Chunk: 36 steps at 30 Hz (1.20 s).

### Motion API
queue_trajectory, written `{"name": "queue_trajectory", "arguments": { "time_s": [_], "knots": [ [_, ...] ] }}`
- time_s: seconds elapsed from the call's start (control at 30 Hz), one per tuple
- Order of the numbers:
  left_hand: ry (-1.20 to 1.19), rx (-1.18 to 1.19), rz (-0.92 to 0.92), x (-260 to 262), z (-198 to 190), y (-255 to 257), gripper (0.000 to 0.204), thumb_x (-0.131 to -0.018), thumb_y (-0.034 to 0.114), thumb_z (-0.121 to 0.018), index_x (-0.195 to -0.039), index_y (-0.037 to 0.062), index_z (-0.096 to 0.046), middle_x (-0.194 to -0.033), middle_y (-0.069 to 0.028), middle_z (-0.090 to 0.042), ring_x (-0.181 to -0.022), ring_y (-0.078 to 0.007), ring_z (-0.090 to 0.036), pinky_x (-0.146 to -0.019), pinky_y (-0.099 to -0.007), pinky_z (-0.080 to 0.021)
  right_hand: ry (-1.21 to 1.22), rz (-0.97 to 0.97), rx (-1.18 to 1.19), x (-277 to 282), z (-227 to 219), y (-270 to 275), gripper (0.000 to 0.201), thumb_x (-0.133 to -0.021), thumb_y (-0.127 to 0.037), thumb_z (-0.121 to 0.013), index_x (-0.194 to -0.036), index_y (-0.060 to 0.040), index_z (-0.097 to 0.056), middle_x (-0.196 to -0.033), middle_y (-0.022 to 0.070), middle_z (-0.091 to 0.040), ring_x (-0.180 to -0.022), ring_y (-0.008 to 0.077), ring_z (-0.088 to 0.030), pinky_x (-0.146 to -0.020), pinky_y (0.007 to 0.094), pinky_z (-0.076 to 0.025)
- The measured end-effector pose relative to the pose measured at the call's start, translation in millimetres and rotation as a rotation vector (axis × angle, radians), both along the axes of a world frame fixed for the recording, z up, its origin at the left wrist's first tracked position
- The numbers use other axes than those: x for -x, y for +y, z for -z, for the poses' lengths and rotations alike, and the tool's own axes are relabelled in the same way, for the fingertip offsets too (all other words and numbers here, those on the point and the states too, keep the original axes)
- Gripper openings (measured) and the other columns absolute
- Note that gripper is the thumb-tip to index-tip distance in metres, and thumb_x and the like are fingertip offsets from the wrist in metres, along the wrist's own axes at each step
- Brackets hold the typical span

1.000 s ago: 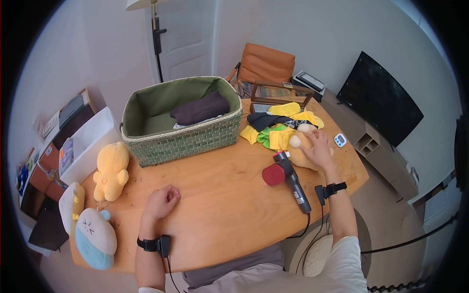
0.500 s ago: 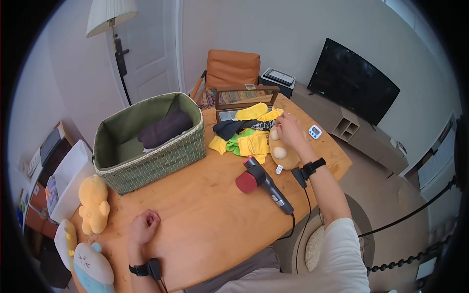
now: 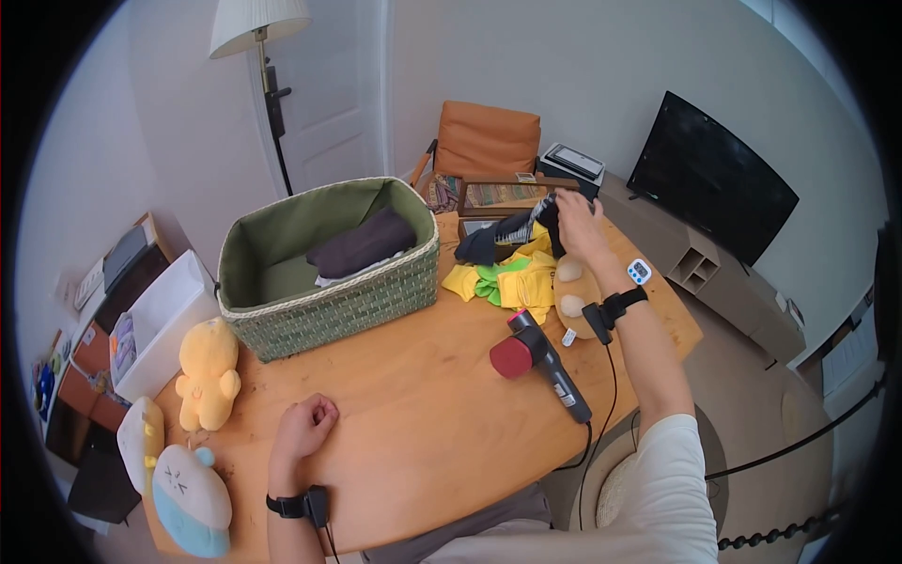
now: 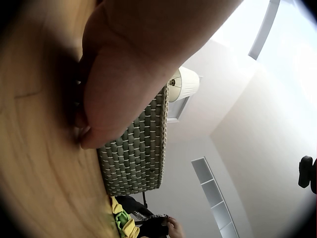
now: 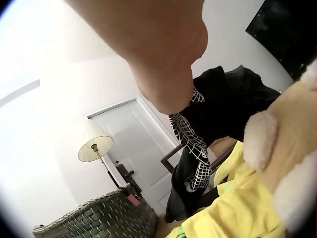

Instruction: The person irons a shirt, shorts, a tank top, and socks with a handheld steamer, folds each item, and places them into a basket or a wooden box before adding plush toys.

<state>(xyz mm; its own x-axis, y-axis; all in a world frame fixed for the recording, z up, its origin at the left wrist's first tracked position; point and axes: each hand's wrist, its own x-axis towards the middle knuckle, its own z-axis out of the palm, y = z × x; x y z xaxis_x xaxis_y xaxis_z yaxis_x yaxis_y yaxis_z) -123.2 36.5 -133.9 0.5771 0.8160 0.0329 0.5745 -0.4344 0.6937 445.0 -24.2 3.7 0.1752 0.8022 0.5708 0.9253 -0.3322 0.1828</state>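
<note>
My right hand (image 3: pixel 583 228) pinches a black garment with a white web print (image 5: pixel 223 104) and lifts part of it at the far right of the table. The garment's other end hangs toward a pile of yellow and green clothes (image 3: pixel 515 280). Just under my right forearm lies a tan plush toy (image 3: pixel 575 289) with pale round tufts, partly covered by the wrist. My left hand (image 3: pixel 305 426) rests on the tabletop, fingers loosely curled and nothing in it.
A green woven basket (image 3: pixel 343 305) holding folded dark cloth stands at the back left. A dark handheld device with a red head (image 3: pixel 540 360) lies right of centre, its cord running off the edge. Plush toys (image 3: pixel 209 376) line the left side; a timer (image 3: pixel 639 272) sits right.
My right hand has gone from the tan plush toy to the clothes pile and raised the black garment from it. My left hand stays on the table; the head view has shifted.
</note>
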Motion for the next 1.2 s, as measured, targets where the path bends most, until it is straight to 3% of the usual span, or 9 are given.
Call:
{"name": "queue_trajectory", "arguments": {
  "time_s": [0.27, 0.47, 0.6, 0.73, 0.8, 0.87, 1.0, 1.1, 1.2],
  "knots": [
    [0.030, 0.012, 0.001, 2.5, 1.0, -0.4, 0.012, -0.089, 0.020, -0.071, -0.090, 0.0085, -0.069, -0.065, -0.0045, -0.062, -0.059, -0.0182, -0.060, -0.059, -0.0322, -0.049, -0.154, -0.236, -0.429, 91.4, -84.9, -18.8, 0.042, -0.094, -0.010, -0.057, -0.134, 0.0027, -0.050, -0.156, 0.0095, -0.040, -0.142, 0.0283, -0.038, -0.117, 0.0542, -0.024],
    [-0.112, 0.195, 0.148, 4.3, -4.5, -0.8, 0.020, -0.093, 0.022, -0.071, -0.105, 0.0065, -0.069, -0.083, -0.0003, -0.068, -0.073, -0.0105, -0.060, -0.067, -0.0300, -0.051, 0.141, -0.691, -0.608, 197.3, -112.3, -58.4, 0.067, -0.084, -0.017, -0.070, -0.139, 0.0107, -0.043, -0.158, 0.0236, -0.031, -0.143, 0.0392, -0.035, -0.118, 0.0496, -0.025],
    [-0.335, 0.471, 0.402, 2.3, -45.5, -22.0, 0.056, -0.091, 0.027, -0.076, -0.138, 0.0070, -0.054, -0.130, -0.0069, -0.061, -0.111, -0.0150, -0.058, -0.095, -0.0328, -0.048, 0.443, -0.951, -0.452, 242.4, -108.9, -77.6, 0.077, -0.078, -0.008, -0.065, -0.145, 0.0128, -0.035, -0.160, 0.0256, -0.026, -0.149, 0.0394, -0.026, -0.122, 0.0443, -0.022],
    [-0.330, 0.454, 0.678, -8.8, -62.4, -50.1, 0.074, -0.087, 0.032, -0.079, -0.147, 0.0056, -0.046, -0.139, -0.0097, -0.055, -0.127, -0.0191, -0.050, -0.105, -0.0370, -0.042, 0.734, -1.072, -0.237, 262.9, -83.1, -81.3, 0.083, -0.074, -0.002, -0.056, -0.150, 0.0133, -0.025, -0.162, 0.0256, -0.019, -0.152, 0.0393, -0.021, -0.123, 0.0414, -0.021],
    [-0.389, 0.469, 0.698, -2.7, -55.4, -62.4, 0.085, -0.084, 0.038, -0.082, -0.150, 0.0045, -0.041, -0.141, -0.0110, -0.054, -0.136, -0.0219, -0.044, -0.110, -0.0411, -0.038, 0.733, -0.913, -0.087, 262.7, -58.8, -80.7, 0.074, -0.081, -0.008, -0.060, -0.145, 0.0131, -0.031, -0.160, 0.0300, -0.017, -0.143, 0.0456, -0.035, -0.118, 0.0452, -0.032],
    [-0.484, 0.504, 0.651, 4.6, -35.8, -66.3, 0.074, -0.090, 0.031, -0.078, -0.148, 0.0036, -0.043, -0.136, -0.0096, -0.057, -0.128, -0.0198, -0.050, -0.108, -0.0387, -0.042, 0.565, -0.744, 0.146, 253.1, -18.7, -87.1, 0.064, -0.087, -0.016, -0.066, -0.140, 0.0085, -0.040, -0.156, 0.0306, -0.026, -0.135, 0.0475, -0.044, -0.110, 0.0476, -0.041],
    [-0.627, 0.674, 0.331, 4.6, -16.5, -85.9, 0.043, -0.100, 0.012, -0.064, -0.139, 0.0034, -0.048, -0.118, -0.0042, -0.059, -0.109, -0.0113, -0.059, -0.096, -0.0276, -0.049, 0.816, -0.703, 0.500, 278.0, 56.2, -123.5, 0.060, -0.090, -0.027, -0.071, -0.137, 0.0010, -0.046, -0.144, 0.0239, -0.044, -0.126, 0.0420, -0.052, -0.107, 0.0451, -0.044],
    [-0.195, 0.563, 0.245, 2.5, 8.0, -103.8, 0.023, -0.100, 0.011, -0.064, -0.122, 0.0034, -0.060, -0.094, 0.0004, -0.065, -0.083, -0.0062, -0.059, -0.071, -0.0238, -0.049, 0.899, -0.764, 0.728, 313.6, 115.1, -149.3, 0.061, -0.088, -0.030, -0.073, -0.137, -0.0032, -0.049, -0.142, 0.0210, -0.046, -0.128, 0.0380, -0.050, -0.105, 0.0518, -0.041],
    [-0.309, 0.527, 0.124, -9.2, 7.6, -118.2, 0.009, -0.100, 0.009, -0.062, -0.107, 0.0021, -0.062, -0.086, 0.0029, -0.063, -0.076, -0.0041, -0.056, -0.067, -0.0212, -0.047, 0.452, -0.829, 0.604, 352.3, 135.2, -167.1, 0.061, -0.084, -0.033, -0.075, -0.135, -0.0072, -0.052, -0.139, 0.0166, -0.048, -0.132, 0.0320, -0.045, -0.106, 0.0586, -0.034]
  ]
}}
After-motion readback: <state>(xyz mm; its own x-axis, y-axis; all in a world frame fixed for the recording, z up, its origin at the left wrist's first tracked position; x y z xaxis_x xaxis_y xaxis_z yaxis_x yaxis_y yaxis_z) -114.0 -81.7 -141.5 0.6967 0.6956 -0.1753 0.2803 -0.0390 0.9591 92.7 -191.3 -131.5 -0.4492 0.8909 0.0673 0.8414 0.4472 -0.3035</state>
